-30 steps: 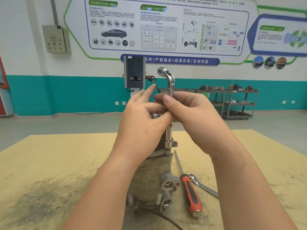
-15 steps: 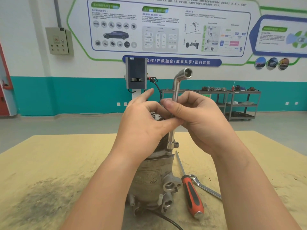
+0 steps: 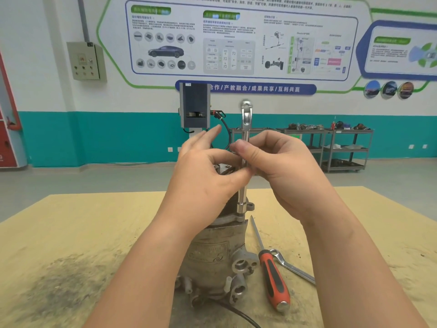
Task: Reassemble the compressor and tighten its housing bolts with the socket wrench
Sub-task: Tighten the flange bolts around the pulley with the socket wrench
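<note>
A grey metal compressor (image 3: 212,254) stands upright on the yellow table (image 3: 71,233). An L-shaped chrome socket wrench (image 3: 246,119) stands vertically with its lower socket end on a bolt at the compressor's top flange (image 3: 242,208). My right hand (image 3: 281,171) pinches the wrench shaft between thumb and fingers. My left hand (image 3: 208,176) pinches the same shaft from the left with thumb and curled fingers, its index finger sticking out. The hands hide the compressor's top face.
A red-and-black screwdriver (image 3: 272,278) and a flat spanner (image 3: 293,268) lie on the table right of the compressor. A black cable (image 3: 238,313) leads off its base. Dark grime (image 3: 59,285) marks the table's left. Shelving (image 3: 345,147) stands by the far wall.
The wrench's bent upper end has turned from pointing left, through right, to facing edge-on. Both hands stayed on the shaft, twisting it.
</note>
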